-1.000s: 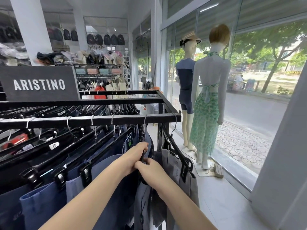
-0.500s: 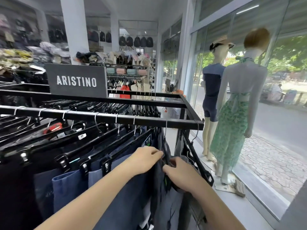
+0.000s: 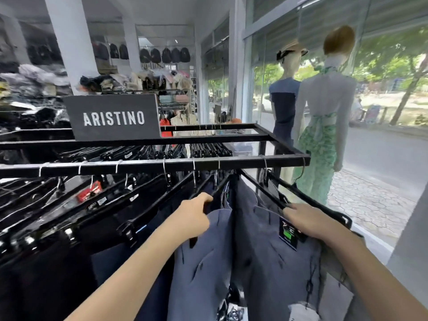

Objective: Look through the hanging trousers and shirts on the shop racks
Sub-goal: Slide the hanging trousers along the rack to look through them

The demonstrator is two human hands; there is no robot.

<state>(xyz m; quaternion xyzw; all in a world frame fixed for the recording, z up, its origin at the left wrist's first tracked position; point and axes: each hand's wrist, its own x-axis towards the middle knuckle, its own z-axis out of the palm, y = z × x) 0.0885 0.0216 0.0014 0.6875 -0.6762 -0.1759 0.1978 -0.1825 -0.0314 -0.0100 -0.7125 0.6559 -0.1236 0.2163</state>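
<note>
Two bare hands part a row of trousers on a black square-tube metal rack (image 3: 162, 167) that spans the frame from nine o'clock to three o'clock. The left hand (image 3: 192, 218), just left of centre, has its fingers curled over the black plastic clip hanger of a slate-grey pair (image 3: 203, 262), gripping the hanger top. The right hand (image 3: 308, 222), toward four o'clock, grips the hanger (image 3: 273, 200) of a second grey pair (image 3: 261, 251), whose dark card tag (image 3: 289, 232) with a green patch hangs just under the hand. Both pairs are smooth woven cloth and hang side by side at six o'clock, with a gap opened between them. More trousers (image 3: 69, 239) in black and navy crowd the rail toward eight o'clock on wire-hooked hangers. A flat dark sign (image 3: 113, 118) reading ARISTINO stands on the rack at eleven o'clock. At two o'clock, two mannequins (image 3: 322, 126) face the glass shopfront, one in a green patterned skirt, one in a navy outfit and a hat.
</note>
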